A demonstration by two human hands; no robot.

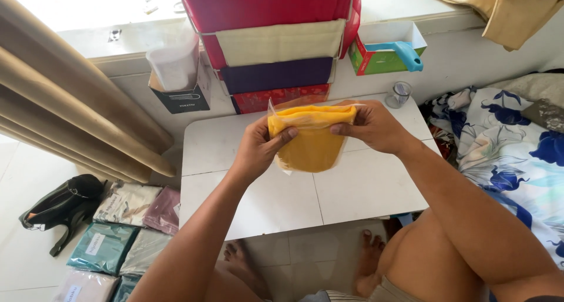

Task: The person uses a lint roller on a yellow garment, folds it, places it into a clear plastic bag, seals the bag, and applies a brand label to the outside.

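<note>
Left hand point(257, 151): my fingers are closed on the left top corner of the yellow cloth point(311, 140).
Right hand point(370, 126): pinching the right corner and the clear bag point(282, 109).
Cloth: held above the white counter point(294, 202), half in the bag.
Advice: I'd judge it best to keep the folds flat and the bag mouth wide.

We see both hands above the white tabletop point(258, 196): the left hand point(258, 151) and right hand point(371, 126) pinch the top edge of a folded yellow cloth point(311, 140) inside a clear plastic bag point(283, 168), and beyond the tabletop stand stacked fabric packages point(276, 49).
</note>
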